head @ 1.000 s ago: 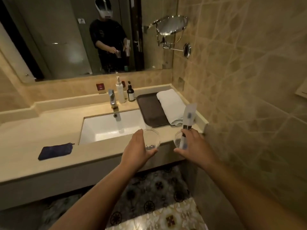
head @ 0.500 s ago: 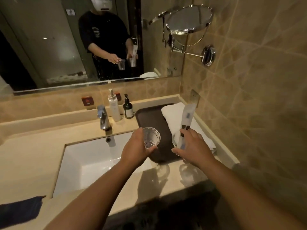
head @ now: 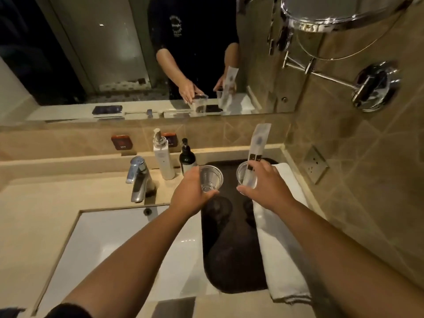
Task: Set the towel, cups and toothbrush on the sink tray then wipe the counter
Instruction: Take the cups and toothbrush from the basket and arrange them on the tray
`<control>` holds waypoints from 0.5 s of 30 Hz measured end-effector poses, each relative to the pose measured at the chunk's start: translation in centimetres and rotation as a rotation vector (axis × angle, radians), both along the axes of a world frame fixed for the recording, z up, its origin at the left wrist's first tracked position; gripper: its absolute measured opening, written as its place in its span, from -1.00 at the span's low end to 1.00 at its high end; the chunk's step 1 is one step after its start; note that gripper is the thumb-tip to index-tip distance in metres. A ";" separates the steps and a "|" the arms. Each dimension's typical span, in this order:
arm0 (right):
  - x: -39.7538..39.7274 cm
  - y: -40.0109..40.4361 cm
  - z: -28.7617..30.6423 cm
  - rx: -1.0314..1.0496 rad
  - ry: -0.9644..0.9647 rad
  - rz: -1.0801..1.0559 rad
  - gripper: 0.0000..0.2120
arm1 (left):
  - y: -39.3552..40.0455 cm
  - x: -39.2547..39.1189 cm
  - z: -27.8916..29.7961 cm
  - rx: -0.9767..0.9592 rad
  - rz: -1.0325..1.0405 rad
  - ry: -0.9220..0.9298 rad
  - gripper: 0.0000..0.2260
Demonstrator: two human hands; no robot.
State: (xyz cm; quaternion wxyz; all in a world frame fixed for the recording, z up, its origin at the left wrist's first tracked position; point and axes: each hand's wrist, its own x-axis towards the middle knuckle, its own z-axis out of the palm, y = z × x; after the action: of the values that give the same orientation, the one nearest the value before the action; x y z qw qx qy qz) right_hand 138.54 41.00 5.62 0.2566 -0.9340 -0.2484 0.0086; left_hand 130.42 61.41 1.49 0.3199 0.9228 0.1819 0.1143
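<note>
Cups first: clear cup [head: 210,179] in my left hand [head: 190,196], gripped round the side w/ fingers wrapped, held upright above the far end of the dark tray [head: 229,249]; second cup [head: 245,175] in my right hand [head: 268,189], same sort of grip, w/ the wrapped toothbrush [head: 257,148] standing in it and sticking up well past the rim, thumb seems to pin the packet against the cup wall. Both cups look to be in the air, not yet set down, judging by the shadows on the tray below, though I can't tell the gap exactly. White towel [head: 282,249] already lies folded along the tray's right side, partly under my right forearm. Left of the tray: dark pump bottle [head: 187,160], white pump bottle [head: 163,157], faucet [head: 138,177], then the basin [head: 114,249]. Risks from here, imo: the tall toothbrush makes the right cup top-heavy, so letting go fast could tip it onto the towel or tray; left cup is near the dark bottle, so a wide wrist could knock it over; thin plastic may buckle if I squeeze. Wiping the counter [head: 34,214] is still to do.
</note>
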 end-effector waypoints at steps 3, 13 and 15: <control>4.8 1.5 -1.2 -0.008 0.002 0.055 -0.28 | 1.1 3.7 -1.0 -0.038 0.025 0.032 -0.27; 14.2 4.7 -7.2 -0.048 0.052 0.117 -0.26 | 3.3 11.5 -7.6 -0.049 0.060 0.067 -0.30; 15.3 5.0 -8.1 -0.047 0.053 0.117 -0.26 | 3.4 12.9 -8.8 -0.040 0.068 0.078 -0.26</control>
State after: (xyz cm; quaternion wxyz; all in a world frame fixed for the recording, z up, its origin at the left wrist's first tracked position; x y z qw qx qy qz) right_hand 153.82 46.02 -2.50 0.2402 -0.9231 -0.2955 0.0541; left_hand 143.31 64.80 -7.28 0.3267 0.9133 0.2276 0.0857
